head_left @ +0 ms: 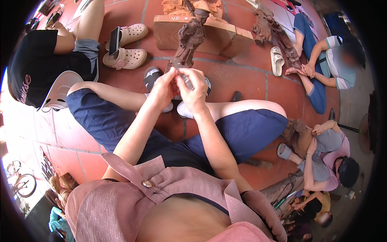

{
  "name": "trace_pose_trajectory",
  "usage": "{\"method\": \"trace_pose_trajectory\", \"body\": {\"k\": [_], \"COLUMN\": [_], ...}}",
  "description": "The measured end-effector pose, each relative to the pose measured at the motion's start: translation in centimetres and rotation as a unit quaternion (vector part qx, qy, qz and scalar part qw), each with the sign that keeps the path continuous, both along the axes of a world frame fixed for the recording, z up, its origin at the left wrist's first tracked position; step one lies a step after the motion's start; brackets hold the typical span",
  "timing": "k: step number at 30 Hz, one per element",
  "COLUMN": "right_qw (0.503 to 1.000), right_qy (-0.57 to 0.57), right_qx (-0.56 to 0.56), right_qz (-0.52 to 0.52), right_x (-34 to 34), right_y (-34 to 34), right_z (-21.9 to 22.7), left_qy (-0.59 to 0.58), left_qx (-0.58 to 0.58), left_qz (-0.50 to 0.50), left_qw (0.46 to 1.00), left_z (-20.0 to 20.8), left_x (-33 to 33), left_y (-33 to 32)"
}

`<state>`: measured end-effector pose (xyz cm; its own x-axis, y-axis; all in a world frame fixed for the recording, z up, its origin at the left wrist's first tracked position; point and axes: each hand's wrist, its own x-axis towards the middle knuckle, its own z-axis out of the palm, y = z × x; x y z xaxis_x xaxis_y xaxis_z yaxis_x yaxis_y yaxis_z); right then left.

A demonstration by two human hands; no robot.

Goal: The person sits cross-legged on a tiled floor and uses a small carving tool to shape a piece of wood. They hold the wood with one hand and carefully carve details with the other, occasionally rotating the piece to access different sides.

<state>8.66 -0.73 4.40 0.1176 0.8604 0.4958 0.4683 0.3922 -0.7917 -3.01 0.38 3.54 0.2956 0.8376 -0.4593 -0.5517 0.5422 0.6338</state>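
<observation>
A dark brown carved wooden figure point(190, 38) with a hat stands tilted in front of me, its lower end close to my fingertips. My left hand point(162, 89) is closed in a pinch beside the figure's base; what lies between its fingertips is hidden. My right hand point(194, 93) has its fingers curled round a small grey-brown piece point(188, 82), perhaps folded or rolled; its kind cannot be made out. Both hands meet above my feet, fingertips nearly touching.
A thick wooden block point(221, 38) lies behind the figure. Cream clogs point(129, 58) with a phone point(114, 41) stand at left, near a seated person. Another carving point(282, 38) and white sandals point(277, 60) lie at right, where more people sit. A dark cylinder point(236, 96) rests by my right knee.
</observation>
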Motion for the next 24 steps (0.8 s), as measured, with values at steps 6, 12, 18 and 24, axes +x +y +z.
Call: {"method": "trace_pose_trajectory", "body": {"k": [6,12,18,24], "right_qw": [0.985,0.869,0.861,0.875], "right_qy": [-0.098,0.262,0.339,0.321], "right_qx": [-0.043,-0.306,-0.338,-0.354], "right_qz": [0.133,0.286,0.169,0.079], "right_x": [-0.7,-0.1,0.4,1.1], "right_y": [-1.0,-1.5,0.8,3.7], "right_z": [-0.7,-0.3,-2.7,-3.7], "left_qy": [-0.04,-0.008,0.067,0.083], "left_qx": [-0.061,0.004,0.047,0.037], "left_qz": [0.057,0.063,-0.012,-0.117], "left_qw": [0.996,0.998,0.997,0.989], "left_z": [-0.7,-2.5,-1.2,-2.0], "left_x": [-2.2,-4.8,-1.7,-1.2], "left_y": [0.9,1.0,-0.6,-1.5]}}
